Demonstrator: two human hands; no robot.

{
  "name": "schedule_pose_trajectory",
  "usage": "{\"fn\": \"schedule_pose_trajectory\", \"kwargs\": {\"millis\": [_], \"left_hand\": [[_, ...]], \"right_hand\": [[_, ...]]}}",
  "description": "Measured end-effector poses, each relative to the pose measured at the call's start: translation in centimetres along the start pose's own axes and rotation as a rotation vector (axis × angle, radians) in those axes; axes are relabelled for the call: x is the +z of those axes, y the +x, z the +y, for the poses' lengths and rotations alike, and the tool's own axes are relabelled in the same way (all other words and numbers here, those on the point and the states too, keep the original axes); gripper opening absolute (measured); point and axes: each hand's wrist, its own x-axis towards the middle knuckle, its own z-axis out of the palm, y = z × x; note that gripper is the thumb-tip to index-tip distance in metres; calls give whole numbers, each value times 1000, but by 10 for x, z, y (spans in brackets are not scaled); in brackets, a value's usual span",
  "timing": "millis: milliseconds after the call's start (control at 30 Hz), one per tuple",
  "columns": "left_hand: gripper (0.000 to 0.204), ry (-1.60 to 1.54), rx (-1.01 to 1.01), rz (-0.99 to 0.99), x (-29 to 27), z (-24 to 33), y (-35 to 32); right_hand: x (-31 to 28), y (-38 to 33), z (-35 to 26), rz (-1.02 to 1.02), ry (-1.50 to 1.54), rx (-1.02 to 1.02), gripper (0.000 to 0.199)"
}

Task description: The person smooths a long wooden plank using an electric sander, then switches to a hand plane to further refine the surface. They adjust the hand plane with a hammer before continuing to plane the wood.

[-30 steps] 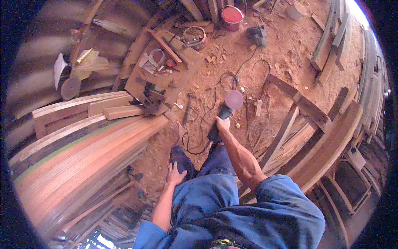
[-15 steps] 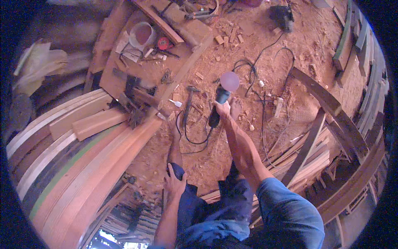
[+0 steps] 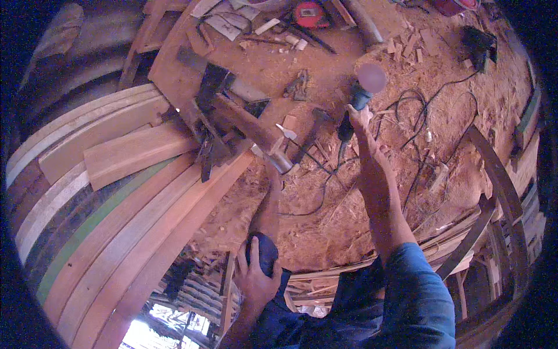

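My right hand (image 3: 361, 118) is wrapped round the dark body of an angle grinder (image 3: 347, 125), held out in front of me above the littered floor. A round, pinkish disc (image 3: 371, 78) faces up at its head. From its rear end a black cord trails down and curls over the floor. My left hand (image 3: 258, 282) rests on my bent left knee (image 3: 263, 254), fingers spread over the dark cloth, holding nothing. A hammer (image 3: 311, 131) lies to the left of the grinder, its head toward the far side.
At the left, a dark metal vise (image 3: 218, 110) stands by several stacked planks (image 3: 139, 232). Past it lie a red round object (image 3: 311, 14) and a loose metal tool (image 3: 297, 85). Cord loops (image 3: 415, 110) and wood scraps (image 3: 407, 47) cover the sawdust floor. Curved timbers (image 3: 494, 168) stand right.
The view has shifted, so the floor things sit farther right and the vise looks nearer. My right hand still holds the grinder out; my left hand stays on the knee.
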Motion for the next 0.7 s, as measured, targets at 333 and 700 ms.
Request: {"fn": "schedule_pose_trajectory", "kwargs": {"millis": [333,700], "left_hand": [[72,-471,-135,-2,-25,-8,43],[64,-898,-349,-101,-55,-117,298]], "right_hand": [[-93,-46,-27,-187,-109,-165,50],[-162,-98,-348,33,-65,-901,31]]}}
